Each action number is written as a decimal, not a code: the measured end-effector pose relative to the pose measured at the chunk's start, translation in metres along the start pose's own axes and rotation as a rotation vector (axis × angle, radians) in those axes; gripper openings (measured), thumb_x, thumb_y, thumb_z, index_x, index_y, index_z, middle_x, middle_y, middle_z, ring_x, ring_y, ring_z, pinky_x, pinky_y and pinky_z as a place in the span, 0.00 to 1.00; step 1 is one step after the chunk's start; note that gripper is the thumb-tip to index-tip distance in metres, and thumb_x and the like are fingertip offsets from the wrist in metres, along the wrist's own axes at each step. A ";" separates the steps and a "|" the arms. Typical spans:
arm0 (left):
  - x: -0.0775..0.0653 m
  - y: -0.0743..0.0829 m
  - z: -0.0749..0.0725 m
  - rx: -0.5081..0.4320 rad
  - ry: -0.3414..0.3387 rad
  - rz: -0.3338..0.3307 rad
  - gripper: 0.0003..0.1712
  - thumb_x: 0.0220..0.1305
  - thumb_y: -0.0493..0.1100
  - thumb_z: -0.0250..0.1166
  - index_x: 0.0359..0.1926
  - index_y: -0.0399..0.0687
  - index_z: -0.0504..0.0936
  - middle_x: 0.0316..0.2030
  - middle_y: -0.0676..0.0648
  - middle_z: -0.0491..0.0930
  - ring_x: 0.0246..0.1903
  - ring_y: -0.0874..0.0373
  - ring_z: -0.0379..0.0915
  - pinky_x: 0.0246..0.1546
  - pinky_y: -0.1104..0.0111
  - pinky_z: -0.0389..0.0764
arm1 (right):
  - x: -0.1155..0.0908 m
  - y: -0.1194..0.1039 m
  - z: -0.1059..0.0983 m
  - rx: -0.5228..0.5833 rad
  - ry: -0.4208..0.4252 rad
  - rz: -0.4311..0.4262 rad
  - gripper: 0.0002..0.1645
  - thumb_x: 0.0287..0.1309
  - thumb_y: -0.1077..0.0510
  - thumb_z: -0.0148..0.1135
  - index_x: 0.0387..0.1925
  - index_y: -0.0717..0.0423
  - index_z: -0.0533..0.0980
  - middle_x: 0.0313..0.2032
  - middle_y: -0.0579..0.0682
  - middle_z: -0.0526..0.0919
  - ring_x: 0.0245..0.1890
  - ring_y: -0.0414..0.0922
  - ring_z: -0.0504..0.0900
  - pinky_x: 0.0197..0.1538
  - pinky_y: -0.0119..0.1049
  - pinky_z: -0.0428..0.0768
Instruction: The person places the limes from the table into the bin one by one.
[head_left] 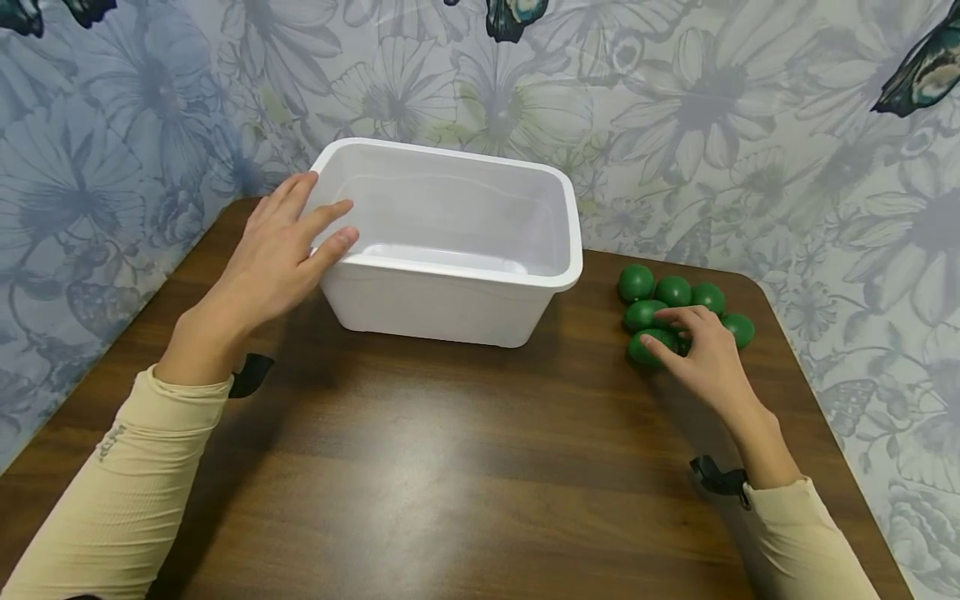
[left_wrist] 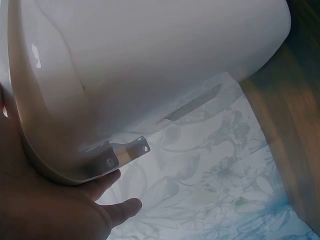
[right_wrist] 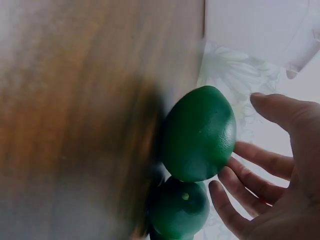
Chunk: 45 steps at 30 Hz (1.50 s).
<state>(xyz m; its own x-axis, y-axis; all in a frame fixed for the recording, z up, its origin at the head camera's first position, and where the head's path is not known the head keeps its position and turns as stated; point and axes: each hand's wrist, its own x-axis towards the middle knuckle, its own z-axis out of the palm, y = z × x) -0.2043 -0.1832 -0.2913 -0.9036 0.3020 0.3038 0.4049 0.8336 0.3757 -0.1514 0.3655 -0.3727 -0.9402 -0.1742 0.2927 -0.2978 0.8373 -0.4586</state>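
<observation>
A white plastic bin (head_left: 442, 300) stands at the table's back edge, its inside bare. My left hand (head_left: 277, 250) rests at its left end, fingers spread and fairly straight, with thumb and forefinger over the rim. In the left wrist view, fingertips (left_wrist: 125, 210) extend past the bin's rim (left_wrist: 45, 170). At the right lie several dark green limes (head_left: 636, 283) in a cluster. My right hand (head_left: 701, 354) reaches over the nearest ones. The right wrist view shows its fingers beside one lime (right_wrist: 200, 135), thumb apart from it; the hand hides part of the cluster.
The brown wooden table (head_left: 420, 467) has rounded back corners. Flower-patterned wallpaper (head_left: 697, 100) rises right behind it and along both sides. Dark wrist straps (head_left: 251, 375) show at both sleeves.
</observation>
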 end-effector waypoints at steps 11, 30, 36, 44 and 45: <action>-0.002 0.000 -0.001 0.014 -0.013 -0.032 0.49 0.79 0.74 0.42 0.81 0.42 0.62 0.83 0.32 0.43 0.84 0.37 0.32 0.81 0.41 0.31 | -0.005 0.001 0.003 -0.048 -0.039 -0.048 0.31 0.56 0.58 0.81 0.58 0.64 0.79 0.54 0.64 0.81 0.53 0.61 0.79 0.52 0.58 0.79; -0.016 0.010 -0.004 0.007 -0.007 -0.030 0.43 0.80 0.71 0.43 0.77 0.46 0.70 0.83 0.32 0.44 0.84 0.38 0.32 0.79 0.35 0.34 | -0.012 -0.007 0.008 -0.033 0.057 -0.042 0.29 0.52 0.52 0.84 0.53 0.58 0.84 0.47 0.56 0.89 0.44 0.52 0.85 0.44 0.38 0.78; -0.021 0.006 -0.009 -0.009 -0.016 -0.015 0.43 0.80 0.71 0.44 0.77 0.45 0.71 0.83 0.32 0.43 0.84 0.38 0.32 0.80 0.36 0.35 | -0.008 -0.031 -0.005 0.006 0.137 0.062 0.31 0.53 0.48 0.84 0.54 0.56 0.83 0.50 0.56 0.89 0.43 0.54 0.87 0.41 0.21 0.73; -0.027 0.000 -0.017 -0.023 -0.010 0.016 0.42 0.80 0.70 0.45 0.76 0.46 0.72 0.83 0.33 0.44 0.84 0.38 0.33 0.79 0.35 0.37 | -0.001 -0.064 -0.014 0.055 0.270 0.086 0.30 0.54 0.46 0.83 0.54 0.56 0.83 0.46 0.54 0.89 0.40 0.36 0.82 0.43 0.14 0.74; -0.028 -0.001 -0.018 -0.024 -0.011 0.020 0.42 0.80 0.70 0.45 0.76 0.45 0.72 0.83 0.33 0.44 0.84 0.38 0.33 0.79 0.35 0.37 | 0.000 -0.068 -0.015 0.067 0.287 0.081 0.30 0.54 0.46 0.83 0.54 0.56 0.83 0.46 0.53 0.89 0.40 0.33 0.80 0.44 0.14 0.74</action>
<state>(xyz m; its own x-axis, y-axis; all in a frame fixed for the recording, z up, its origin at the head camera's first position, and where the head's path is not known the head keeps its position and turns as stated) -0.1772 -0.2007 -0.2841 -0.8967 0.3237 0.3019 0.4261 0.8160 0.3906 -0.1289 0.3164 -0.3294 -0.8792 0.0535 0.4734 -0.2429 0.8045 -0.5421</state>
